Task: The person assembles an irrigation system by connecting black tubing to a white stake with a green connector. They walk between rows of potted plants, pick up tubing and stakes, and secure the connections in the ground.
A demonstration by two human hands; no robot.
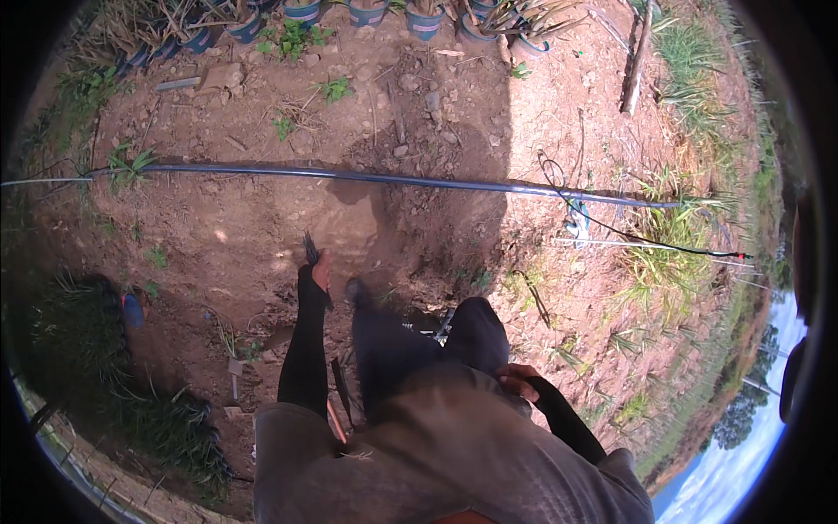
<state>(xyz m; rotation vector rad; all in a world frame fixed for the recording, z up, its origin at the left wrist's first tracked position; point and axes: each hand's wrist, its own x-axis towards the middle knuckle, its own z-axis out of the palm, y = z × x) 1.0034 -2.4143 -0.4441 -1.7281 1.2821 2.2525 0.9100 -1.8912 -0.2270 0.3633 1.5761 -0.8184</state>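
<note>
Bare red soil, left grip [319, 269] clutching dark plant tuft [309, 249], irrigation pipe [393, 180] beyond

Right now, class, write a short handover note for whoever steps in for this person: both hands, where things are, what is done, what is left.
Left hand: stretched down toward the soil, fingers closed on a small dark tuft, too small to identify.
Right hand: resting on the right knee, holding nothing that shows.
Things: dark pipe lies across the red soil ahead; row of pots beyond it.
Done: soil below the pipe looks disturbed.
Left: the tuft is in hand, not yet in the ground.
</note>
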